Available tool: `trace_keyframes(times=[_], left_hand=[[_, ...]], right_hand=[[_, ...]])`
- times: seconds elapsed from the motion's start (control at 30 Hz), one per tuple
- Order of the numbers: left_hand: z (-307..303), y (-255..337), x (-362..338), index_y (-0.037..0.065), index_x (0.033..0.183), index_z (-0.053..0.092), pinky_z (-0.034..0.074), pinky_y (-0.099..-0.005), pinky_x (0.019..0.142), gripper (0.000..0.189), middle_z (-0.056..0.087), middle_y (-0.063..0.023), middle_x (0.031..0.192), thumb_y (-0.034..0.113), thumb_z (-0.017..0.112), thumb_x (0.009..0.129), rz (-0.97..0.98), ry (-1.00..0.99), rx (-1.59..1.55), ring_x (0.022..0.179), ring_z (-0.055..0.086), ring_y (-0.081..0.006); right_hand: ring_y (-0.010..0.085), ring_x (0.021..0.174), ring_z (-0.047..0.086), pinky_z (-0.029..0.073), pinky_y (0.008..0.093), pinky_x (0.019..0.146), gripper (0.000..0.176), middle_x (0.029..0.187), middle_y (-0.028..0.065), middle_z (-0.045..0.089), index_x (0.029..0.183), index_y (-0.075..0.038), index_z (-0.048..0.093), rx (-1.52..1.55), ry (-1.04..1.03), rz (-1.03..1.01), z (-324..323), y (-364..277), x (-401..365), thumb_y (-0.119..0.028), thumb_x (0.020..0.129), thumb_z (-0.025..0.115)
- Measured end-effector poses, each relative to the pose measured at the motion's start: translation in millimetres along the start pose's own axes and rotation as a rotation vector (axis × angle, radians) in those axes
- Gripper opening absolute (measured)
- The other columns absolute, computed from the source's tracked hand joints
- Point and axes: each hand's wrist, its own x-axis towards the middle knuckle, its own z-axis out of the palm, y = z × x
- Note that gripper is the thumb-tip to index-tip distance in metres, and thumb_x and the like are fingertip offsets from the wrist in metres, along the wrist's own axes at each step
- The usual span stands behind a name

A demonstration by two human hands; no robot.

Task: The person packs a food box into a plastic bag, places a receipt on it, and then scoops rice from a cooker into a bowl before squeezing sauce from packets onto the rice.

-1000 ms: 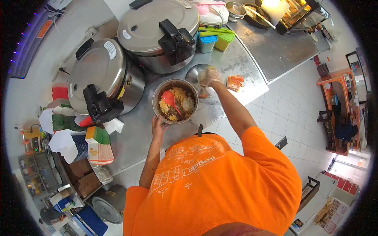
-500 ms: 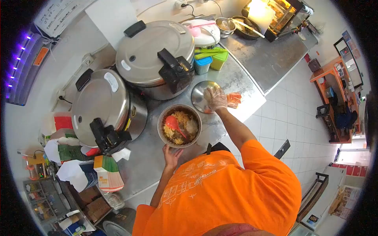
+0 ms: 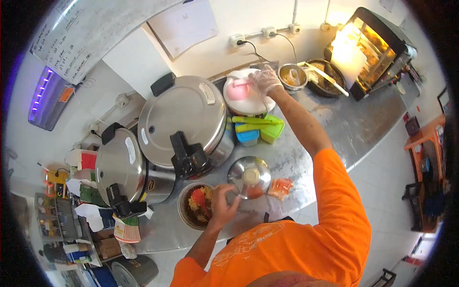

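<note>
My right hand (image 3: 267,82), in a clear plastic glove, reaches to the back of the counter and closes round the handle of a pink ladle (image 3: 237,91). That ladle lies over a white lidded pot (image 3: 248,106). Bare, with fingers apart, my left hand (image 3: 224,206) is at the right side of a round metal pot (image 3: 182,214). Inside the pot is yellowish rice (image 3: 193,204) with a red ladle (image 3: 199,196) resting in it. A round steel lid (image 3: 258,187) lies just beyond my left fingertips. Beside it is an orange-red packet (image 3: 280,188).
Two large rice cookers (image 3: 184,119) (image 3: 119,165) stand on the left of the steel counter (image 3: 306,129). Blue (image 3: 247,137) and green (image 3: 271,131) containers sit mid-counter. Further back are a metal bowl (image 3: 293,77), a dark pan (image 3: 330,71) and a lit display case (image 3: 377,43).
My right hand has left the steel lid and moved to the back, onto the pink ladle. My left hand has shifted from the pot's near rim to its right side. The view has tilted up.
</note>
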Motion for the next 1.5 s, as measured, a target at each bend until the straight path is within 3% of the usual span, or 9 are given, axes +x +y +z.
trace_keyframes(times=[0.2, 0.3, 0.57, 0.8, 1.07, 1.2, 1.3, 1.4, 1.5], left_hand=[[138, -8, 225, 0.004, 0.133, 0.042, 0.039, -0.0443, 0.094, 0.063, 0.059, -0.0146, 0.116, 0.023, 0.073, 0.081, -0.102, 0.019, 0.111, 0.109, 0.052, -0.0345], [179, -29, 306, 0.005, 0.143, 0.029, 0.036, -0.051, 0.095, 0.082, 0.059, -0.0182, 0.117, 0.027, 0.075, 0.079, -0.328, -0.007, 0.206, 0.11, 0.052, -0.0369], [209, -71, 334, 0.024, 0.152, 0.013, 0.021, -0.0621, 0.102, 0.109, 0.063, -0.0144, 0.115, 0.026, 0.084, 0.069, -0.458, 0.089, -0.008, 0.116, 0.054, -0.0307], [170, -88, 388, 0.01, 0.151, 0.017, 0.03, -0.0436, 0.108, 0.1, 0.062, -0.0224, 0.119, 0.036, 0.079, 0.077, -0.424, 0.053, -0.272, 0.118, 0.057, -0.0331], [67, -63, 513, 0.009, 0.145, 0.038, -0.001, -0.0685, 0.108, 0.095, 0.047, -0.0215, 0.142, 0.081, 0.031, 0.083, -0.493, -0.026, 0.376, 0.138, 0.036, -0.0376], [24, -55, 555, 0.004, 0.143, 0.039, -0.004, -0.0664, 0.109, 0.084, 0.045, -0.0214, 0.143, 0.07, 0.03, 0.091, -0.693, 0.069, 0.355, 0.139, 0.032, -0.0384], [8, -61, 561, 0.02, 0.154, 0.015, 0.02, -0.0714, 0.106, 0.057, 0.043, -0.0265, 0.14, 0.035, 0.03, 0.101, -0.522, 0.032, 0.672, 0.129, 0.042, -0.0435], [30, -53, 547, 0.013, 0.146, 0.036, 0.01, -0.0664, 0.109, 0.076, 0.044, -0.0173, 0.145, 0.067, 0.03, 0.093, -0.553, 0.478, 0.493, 0.136, 0.038, -0.034], [80, -32, 473, 0.001, 0.141, 0.036, 0.009, -0.0536, 0.114, 0.066, 0.039, -0.0199, 0.143, 0.051, 0.04, 0.098, -0.066, 0.729, 0.062, 0.138, 0.03, -0.0358]], right_hand=[[0.0294, 0.083, 0.066, 0.051, 0.0411, 0.07, 0.035, 0.099, 0.0154, 0.067, 0.119, -0.008, 0.056, 0.651, 0.013, -0.139, 33, 76, 44, -0.02, 0.086, 0.058], [0.0069, 0.057, 0.043, 0.038, 0.0247, 0.049, 0.022, 0.073, -0.0035, 0.047, 0.106, -0.012, 0.059, 1.715, -0.21, 0.424, -5, 98, -7, -0.029, 0.091, 0.06], [0.0086, 0.04, 0.038, 0.028, 0.0256, 0.034, 0.03, 0.057, -0.0043, 0.043, 0.095, -0.012, 0.059, 1.72, -0.094, 0.787, 17, 225, -143, -0.042, 0.09, 0.063], [0.0115, 0.04, 0.041, 0.031, 0.0269, 0.037, 0.038, 0.056, -0.0022, 0.044, 0.107, -0.009, 0.059, 1.742, -0.09, 0.928, 79, 232, -199, -0.043, 0.09, 0.063], [0.0124, 0.048, 0.051, 0.037, 0.0309, 0.043, 0.038, 0.06, 0.0024, 0.051, 0.095, -0.007, 0.061, 1.322, -0.259, 0.926, 83, 199, -136, -0.044, 0.093, 0.057], [0.0261, 0.053, 0.056, 0.043, 0.0381, 0.051, 0.038, 0.063, 0.012, 0.057, 0.092, -0.005, 0.059, 0.975, -0.054, 0.649, 96, 178, -104, -0.043, 0.094, 0.055], [0.0382, 0.061, 0.059, 0.046, 0.0444, 0.058, 0.034, 0.068, 0.019, 0.06, 0.093, -0.005, 0.058, 0.704, 0.044, 0.367, 76, 166, -77, -0.038, 0.094, 0.054], [0.0439, 0.071, 0.061, 0.047, 0.0489, 0.062, 0.029, 0.076, 0.0227, 0.062, 0.094, -0.006, 0.058, 0.54, -0.055, 0.218, 46, 152, -51, -0.034, 0.094, 0.054], [0.0427, 0.076, 0.063, 0.049, 0.0509, 0.066, 0.028, 0.081, 0.0223, 0.064, 0.094, -0.006, 0.059, 0.358, -0.182, 0.218, 29, 130, -30, -0.034, 0.094, 0.054]])
